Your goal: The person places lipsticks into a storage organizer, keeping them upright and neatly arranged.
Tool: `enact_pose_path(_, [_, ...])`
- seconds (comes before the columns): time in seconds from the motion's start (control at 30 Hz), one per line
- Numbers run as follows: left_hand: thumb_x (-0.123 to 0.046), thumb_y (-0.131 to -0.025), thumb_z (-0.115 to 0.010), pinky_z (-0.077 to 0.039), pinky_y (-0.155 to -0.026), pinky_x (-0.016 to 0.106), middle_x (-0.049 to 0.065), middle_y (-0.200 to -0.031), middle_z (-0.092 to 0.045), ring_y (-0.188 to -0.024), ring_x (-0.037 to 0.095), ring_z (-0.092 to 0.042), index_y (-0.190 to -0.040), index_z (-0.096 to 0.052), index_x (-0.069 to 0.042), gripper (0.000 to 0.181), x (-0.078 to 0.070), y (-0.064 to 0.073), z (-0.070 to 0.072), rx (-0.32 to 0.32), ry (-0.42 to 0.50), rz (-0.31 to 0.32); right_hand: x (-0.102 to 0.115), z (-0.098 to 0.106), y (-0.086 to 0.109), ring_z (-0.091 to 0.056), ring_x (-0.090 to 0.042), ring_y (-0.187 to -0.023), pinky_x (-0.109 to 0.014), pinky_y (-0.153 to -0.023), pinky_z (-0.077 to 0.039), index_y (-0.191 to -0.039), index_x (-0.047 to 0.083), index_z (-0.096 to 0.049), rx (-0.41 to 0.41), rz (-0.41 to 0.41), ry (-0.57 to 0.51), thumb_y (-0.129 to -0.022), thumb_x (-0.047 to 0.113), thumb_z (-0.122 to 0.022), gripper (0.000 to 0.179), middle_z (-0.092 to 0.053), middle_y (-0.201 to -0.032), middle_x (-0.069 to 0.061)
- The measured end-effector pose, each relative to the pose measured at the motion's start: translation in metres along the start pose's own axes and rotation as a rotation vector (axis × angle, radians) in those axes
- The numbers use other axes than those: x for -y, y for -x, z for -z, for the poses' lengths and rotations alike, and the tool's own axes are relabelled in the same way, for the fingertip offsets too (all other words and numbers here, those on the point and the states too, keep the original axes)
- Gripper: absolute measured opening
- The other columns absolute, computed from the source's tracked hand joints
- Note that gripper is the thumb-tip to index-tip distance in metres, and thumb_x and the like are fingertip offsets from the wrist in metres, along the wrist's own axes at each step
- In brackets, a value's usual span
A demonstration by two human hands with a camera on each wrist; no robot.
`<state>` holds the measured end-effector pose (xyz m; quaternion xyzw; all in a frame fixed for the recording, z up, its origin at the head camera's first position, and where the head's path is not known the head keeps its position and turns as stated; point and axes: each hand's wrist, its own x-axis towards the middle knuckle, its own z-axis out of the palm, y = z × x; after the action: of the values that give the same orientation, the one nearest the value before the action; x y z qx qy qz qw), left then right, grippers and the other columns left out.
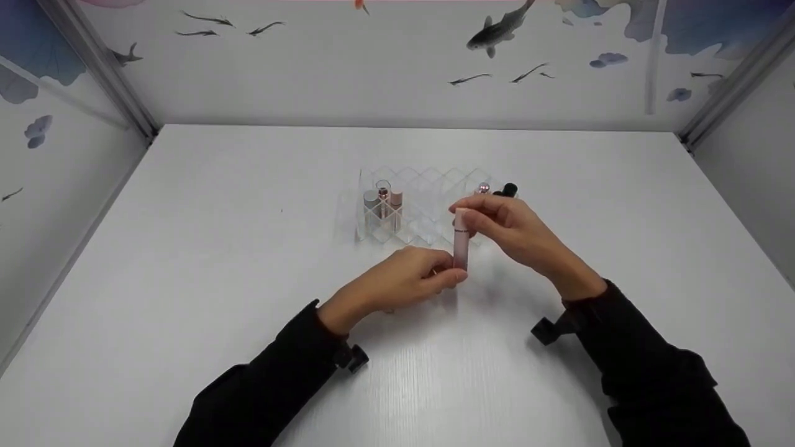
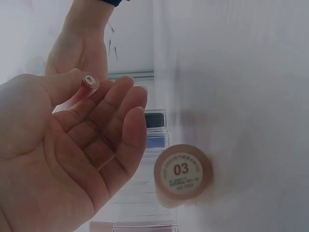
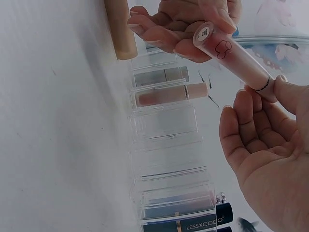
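A pink lip gloss tube [image 1: 461, 245] is held upright between both hands. My right hand [image 1: 518, 233] pinches its pale cap from above. At the tube's lower end, the thumb and fingers of my left hand [image 1: 410, 276] pinch it; the left wrist view shows that hand's other fingers loosely curled. Behind the hands stands a clear lattice-patterned organizer [image 1: 428, 177], partly covered by the right hand. Several cosmetic tubes [image 1: 396, 208] stand in its left end. A tan tube with a round "03" label [image 2: 182, 171] lies near the left hand, mostly hidden in the head view.
Dark-capped tubes [image 1: 510, 189] and a tube with a shiny round top [image 1: 484, 187] stand in the organizer's right end. The white table [image 1: 186, 248] has a patterned back wall [image 1: 372, 74] and side panels around it.
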<state>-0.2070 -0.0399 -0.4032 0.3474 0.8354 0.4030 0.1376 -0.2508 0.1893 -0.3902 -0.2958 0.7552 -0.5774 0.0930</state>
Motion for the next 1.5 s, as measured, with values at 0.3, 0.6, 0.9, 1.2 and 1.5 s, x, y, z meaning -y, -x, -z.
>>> enact_pose_path(0.3, [-0.032,-0.105,-0.058,-0.042,-0.062,0.023,-0.007,-0.075,-0.058,-0.067,0.006,-0.051,-0.102,-0.072,-0.008,0.028,-0.002,0.001,0.001,-0.004,0.000,0.004,-0.001,0.001,-0.001,-0.065,-0.021,-0.092,-0.033,-0.086,-0.055,-0.123,0.002,-0.070,-0.017,-0.014,0.023,-0.105,0.013,-0.059,0.024,-0.068,-0.117,-0.017])
enact_pose_path(0.6, [-0.038,-0.107,-0.053,-0.046,-0.065,0.026,0.004,-0.083,-0.069,-0.071,0.008,-0.057,-0.108,-0.075,-0.008,0.037,-0.001,0.001,0.002,-0.031,-0.014,0.025,0.001,-0.001,-0.001,-0.066,-0.020,-0.092,-0.031,-0.086,-0.054,-0.122,0.001,-0.070,-0.045,-0.050,0.034,-0.104,0.016,-0.060,0.025,-0.070,-0.112,-0.010])
enact_pose_path(0.9, [-0.047,-0.108,-0.043,-0.050,-0.075,0.032,0.003,-0.097,-0.072,-0.084,0.013,-0.061,-0.107,-0.074,-0.010,0.048,-0.004,0.007,0.025,-0.186,-0.039,0.124,0.004,0.002,0.000,-0.065,-0.024,-0.104,-0.033,-0.090,-0.054,-0.120,0.004,-0.070,-0.054,-0.068,0.039,-0.104,0.023,-0.061,0.026,-0.069,-0.118,-0.014])
enact_pose_path(1.2, [-0.022,-0.105,-0.058,-0.049,-0.100,0.033,0.009,-0.126,-0.066,-0.119,0.018,-0.059,-0.130,-0.064,-0.001,0.033,0.008,0.013,0.051,-0.620,-0.001,0.067,0.005,0.002,0.000,-0.065,-0.025,-0.103,-0.033,-0.090,-0.054,-0.120,0.003,-0.070,-0.048,-0.056,0.029,-0.104,0.020,-0.061,0.025,-0.069,-0.117,-0.012])
enact_pose_path(1.5, [-0.037,-0.110,-0.041,-0.014,-0.124,0.037,0.014,-0.167,-0.020,-0.155,0.023,-0.013,-0.159,-0.027,0.000,0.063,0.027,0.016,0.069,-0.643,0.104,0.255,0.004,0.002,0.001,-0.065,-0.023,-0.100,-0.031,-0.090,-0.054,-0.122,0.002,-0.069,-0.048,-0.065,0.058,-0.105,0.020,-0.060,0.027,-0.068,-0.116,-0.013])
